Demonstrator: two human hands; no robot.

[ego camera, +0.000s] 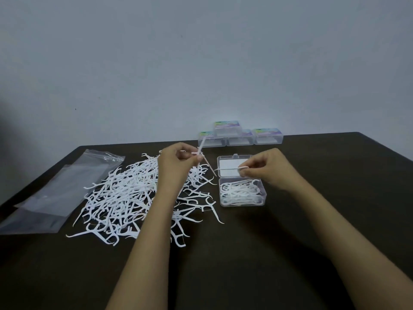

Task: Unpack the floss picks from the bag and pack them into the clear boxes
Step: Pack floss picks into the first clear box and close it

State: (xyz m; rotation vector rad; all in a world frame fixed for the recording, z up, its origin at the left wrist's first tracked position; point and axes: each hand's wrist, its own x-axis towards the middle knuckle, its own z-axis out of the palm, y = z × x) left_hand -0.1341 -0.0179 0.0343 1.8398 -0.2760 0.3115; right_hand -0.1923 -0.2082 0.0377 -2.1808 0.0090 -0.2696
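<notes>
My forearms reach over the dark bench [223, 276]. To my left lies a loose pile of white floss picks [125, 198], with the flattened clear bag [55, 193] beside it at the bench's left edge. Right of the pile sits the open clear box [243, 204], partly filled with picks. My hands are apart: the left hand [176, 162] pinches one pick [202, 148] above the pile, and the right hand [268, 168] pinches another pick [228, 169] over the box's open lid [225, 163]. Four closed boxes [239, 136] are stacked against the wall.
</notes>
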